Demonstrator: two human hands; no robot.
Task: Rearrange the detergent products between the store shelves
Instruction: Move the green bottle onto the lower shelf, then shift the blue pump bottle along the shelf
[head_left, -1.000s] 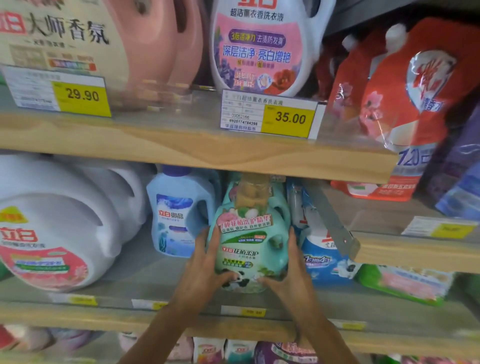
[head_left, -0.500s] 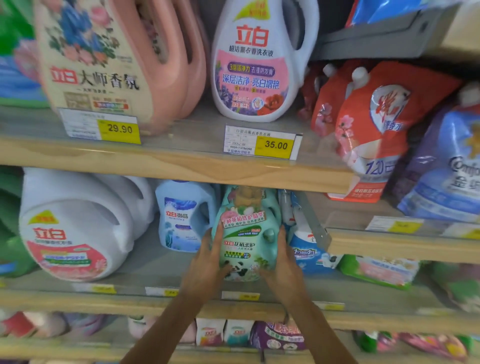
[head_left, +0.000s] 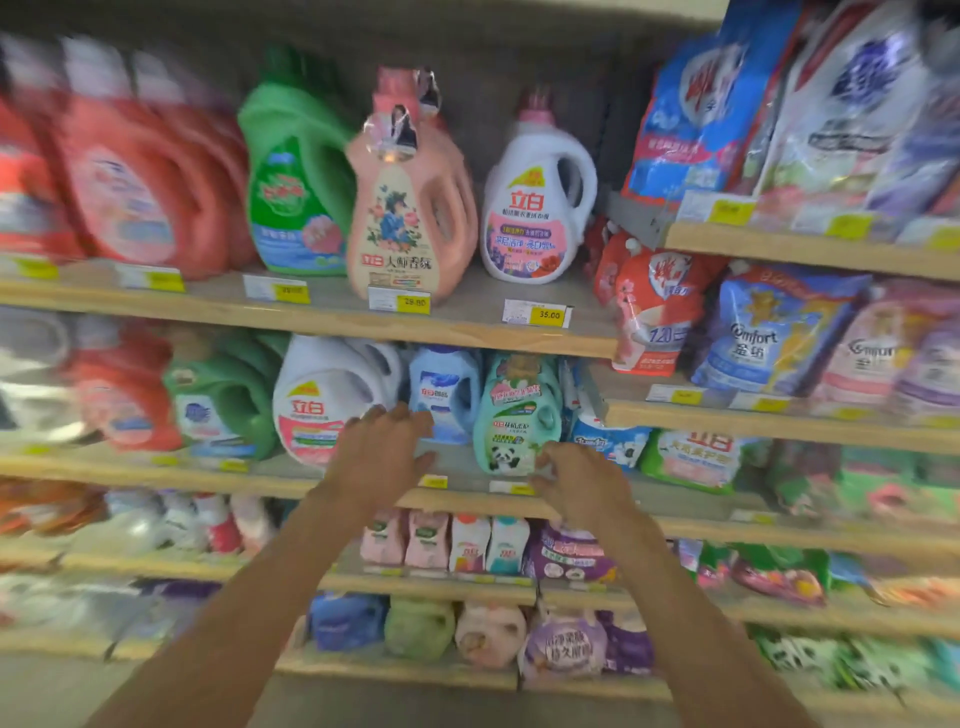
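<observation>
Where the teal bottle stands: upright on the middle shelf (head_left: 457, 470), teal bottle (head_left: 517, 413) between the blue bottle (head_left: 444, 392) and a blue-white pouch (head_left: 605, 439), panda label facing out
Left hand: left hand (head_left: 376, 452) hovers before the shelf, near the blue bottle and the white jug (head_left: 324, 397); fingers (head_left: 400, 415) spread and released, holding nothing
Right hand: right hand (head_left: 582, 480) just beside the teal bottle's foot; fingers (head_left: 550, 460) loosely curled, grasping nothing; whether a fingertip touches the bottle, I cannot tell
Done, by my reading: the teal bottle looks placed, standing free in its row with neither hand on it
Left, by my reading: the task names several products, so more moves likely remain; which one comes next cannot be told
Upper shelf: pink bottle (head_left: 410, 208) and white bottle (head_left: 537, 208) stand untouched, price tags below them
Picture quality: edges blurred, so far-left and far-right goods are hard to read
</observation>
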